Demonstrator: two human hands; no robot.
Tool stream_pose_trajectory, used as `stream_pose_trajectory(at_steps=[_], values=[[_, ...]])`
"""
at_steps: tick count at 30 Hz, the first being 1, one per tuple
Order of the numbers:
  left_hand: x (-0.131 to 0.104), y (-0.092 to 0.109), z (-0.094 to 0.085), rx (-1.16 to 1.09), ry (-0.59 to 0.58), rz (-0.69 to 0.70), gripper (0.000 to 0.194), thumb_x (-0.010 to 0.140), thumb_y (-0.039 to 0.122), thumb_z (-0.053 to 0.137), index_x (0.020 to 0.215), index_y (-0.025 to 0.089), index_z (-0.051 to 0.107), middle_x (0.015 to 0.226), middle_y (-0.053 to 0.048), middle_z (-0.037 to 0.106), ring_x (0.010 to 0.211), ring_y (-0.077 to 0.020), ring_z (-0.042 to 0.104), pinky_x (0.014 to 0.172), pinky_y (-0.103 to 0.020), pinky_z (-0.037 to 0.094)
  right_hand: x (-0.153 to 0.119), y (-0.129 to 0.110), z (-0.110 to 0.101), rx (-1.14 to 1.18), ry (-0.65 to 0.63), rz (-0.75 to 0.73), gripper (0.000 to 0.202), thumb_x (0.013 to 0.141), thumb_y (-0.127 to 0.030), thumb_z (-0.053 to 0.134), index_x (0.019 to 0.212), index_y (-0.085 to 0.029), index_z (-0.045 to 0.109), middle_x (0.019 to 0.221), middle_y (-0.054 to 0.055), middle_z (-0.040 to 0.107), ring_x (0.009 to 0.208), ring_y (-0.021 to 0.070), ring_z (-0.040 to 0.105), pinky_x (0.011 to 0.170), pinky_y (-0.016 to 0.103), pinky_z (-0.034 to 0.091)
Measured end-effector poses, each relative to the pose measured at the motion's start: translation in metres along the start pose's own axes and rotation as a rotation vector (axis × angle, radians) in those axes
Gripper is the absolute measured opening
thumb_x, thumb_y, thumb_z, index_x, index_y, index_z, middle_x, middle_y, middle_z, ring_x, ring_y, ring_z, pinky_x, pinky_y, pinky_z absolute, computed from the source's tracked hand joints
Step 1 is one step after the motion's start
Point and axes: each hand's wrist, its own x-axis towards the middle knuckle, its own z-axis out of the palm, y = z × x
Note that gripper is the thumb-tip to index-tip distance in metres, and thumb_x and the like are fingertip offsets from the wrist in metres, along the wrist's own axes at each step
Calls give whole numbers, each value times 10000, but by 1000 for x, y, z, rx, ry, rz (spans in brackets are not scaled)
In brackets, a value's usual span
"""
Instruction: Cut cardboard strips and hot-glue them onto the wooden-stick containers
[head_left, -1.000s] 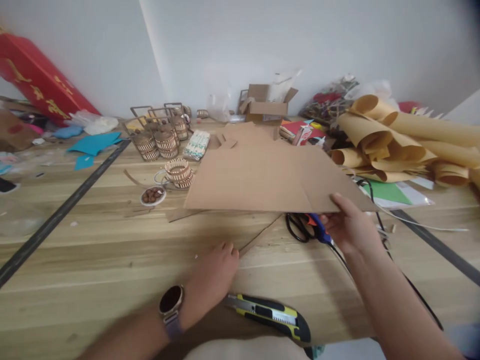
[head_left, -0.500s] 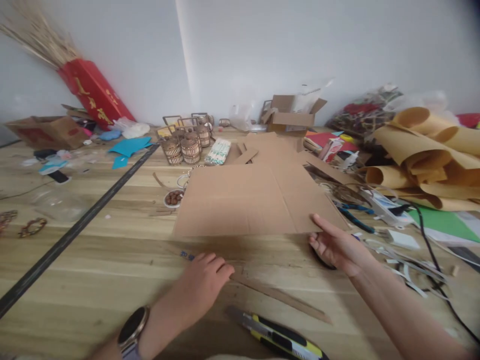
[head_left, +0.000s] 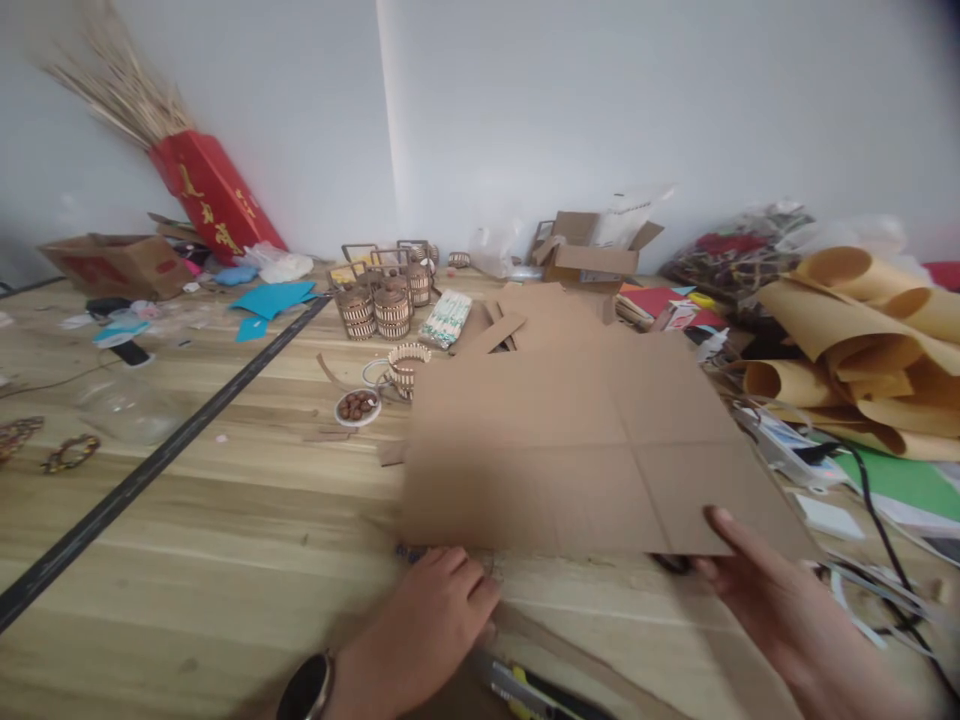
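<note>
A large flat cardboard sheet (head_left: 540, 440) is raised at its near edge over the wooden table. My right hand (head_left: 772, 600) grips the sheet's near right corner, thumb on top and fingers beneath. My left hand (head_left: 439, 625), with a watch on the wrist, rests on the table at the sheet's near left edge, its fingers curled down; what lies under them is mostly hidden. A thin cardboard strip (head_left: 585, 660) runs from beside my left hand to the lower right. Below the strip lies a yellow and black utility knife (head_left: 536, 690).
Small woven baskets (head_left: 392, 312) and a bowl of brown beads (head_left: 357, 406) stand left of the sheet. Rolled brown paper (head_left: 862, 340), a power strip (head_left: 784, 445) and loose cables are at the right. An open box (head_left: 596, 260) stands by the wall.
My right hand has brought the cardboard sheet nearer and to the right, uncovering a small woven ring by the bead bowl. The whole view has shifted slightly.
</note>
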Motion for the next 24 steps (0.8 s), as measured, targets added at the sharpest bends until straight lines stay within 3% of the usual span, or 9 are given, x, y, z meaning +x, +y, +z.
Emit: stream_pose_trajectory(at_steps=[3, 7, 9, 11, 14, 17, 19, 24], values=[[0, -4, -2, -11, 81, 44, 275, 893, 364, 729, 1087, 199, 626, 1069, -40, 703, 985, -254, 637, 854, -383, 518, 7, -9, -28, -37, 74, -11, 389, 510, -246, 918, 852, -258, 732, 704, 8, 701, 512, 173, 591, 397, 265, 576], [3, -28, -4, 21, 273, 34, 103, 940, 301, 673, 974, 205, 654, 926, -20, 708, 877, -221, 640, 787, -347, 512, 13, -16, -53, -95, 145, -24, 292, 536, -290, 877, 767, -296, 698, 595, 25, 642, 494, 225, 572, 398, 345, 557], [10, -54, -4, -9, 453, -30, 81, 976, 257, 602, 950, 216, 668, 896, -19, 709, 855, -201, 647, 788, -328, 509, 13, -16, -55, -80, 198, -14, 294, 518, -281, 870, 746, -303, 687, 578, 18, 624, 484, 212, 559, 418, 337, 557], [20, -88, -7, -71, 646, -212, 83, 963, 258, 598, 942, 229, 672, 893, -13, 713, 843, -190, 659, 782, -312, 520, 10, -14, -52, -55, 248, 24, 318, 475, -243, 865, 734, -294, 687, 598, 17, 639, 478, 195, 554, 416, 318, 548], [39, -143, -15, -61, 773, -383, 194, 933, 241, 615, 1114, 180, 645, 1134, -109, 687, 1106, -269, 625, 984, -419, 498, 1, -12, -39, -45, 299, 124, 383, 394, -194, 862, 729, -259, 690, 618, 16, 665, 487, 174, 564, 395, 273, 518], [62, -189, -29, -50, 843, -496, 388, 889, 245, 660, 1258, 141, 597, 1289, -190, 592, 1254, -340, 536, 1062, -508, 445, -12, -10, -21, -59, 305, 222, 450, 350, -201, 876, 761, -224, 696, 555, -6, 628, 470, 148, 542, 383, 229, 490], [77, -209, -38, -41, 853, -522, 428, 851, 274, 709, 1252, 154, 621, 1384, -212, 524, 1358, -397, 438, 1098, -577, 389, -20, -5, -10, -79, 272, 239, 447, 369, -229, 887, 772, -207, 696, 562, -5, 632, 451, 136, 520, 378, 228, 483], [105, -231, -59, -33, 798, -446, 36, 793, 189, 711, 815, 217, 714, 1325, -111, 610, 1314, -364, 464, 1135, -580, 336, -27, 19, -3, -105, 140, 218, 396, 444, -286, 920, 709, -214, 635, 535, -8, 613, 443, 168, 554, 393, 270, 511]])
